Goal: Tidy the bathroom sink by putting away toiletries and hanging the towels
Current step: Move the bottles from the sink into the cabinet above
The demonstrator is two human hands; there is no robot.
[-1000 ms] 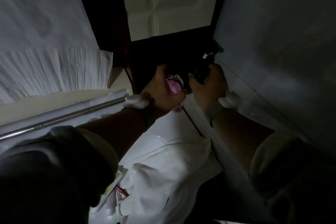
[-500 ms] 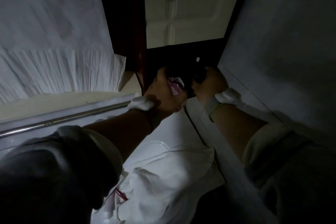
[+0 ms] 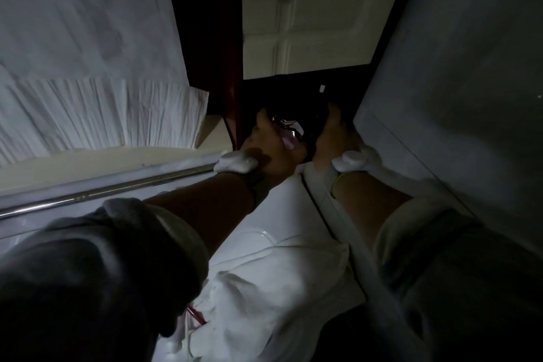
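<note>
both hands reach into the dark gap under the cabinet door (image 3: pixel 308 26): left hand (image 3: pixel 270 150) curls round a pink toiletry item (image 3: pixel 289 138), right hand (image 3: pixel 335 135) grips something dark, unclear what. a white towel (image 3: pixel 264 297) lies crumpled on the tabletop (image 3: pixel 282 209), beside a towel rail (image 3: pixel 102 191).

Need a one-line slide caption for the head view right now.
Both hands, left hand and right hand, reach into a dark cabinet holding a pink item; white towel below.

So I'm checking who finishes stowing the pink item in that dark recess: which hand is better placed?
Left, probably. The left hand grips the pink item at the recess; the right hand reaches beside it, its hold unclear.
</note>
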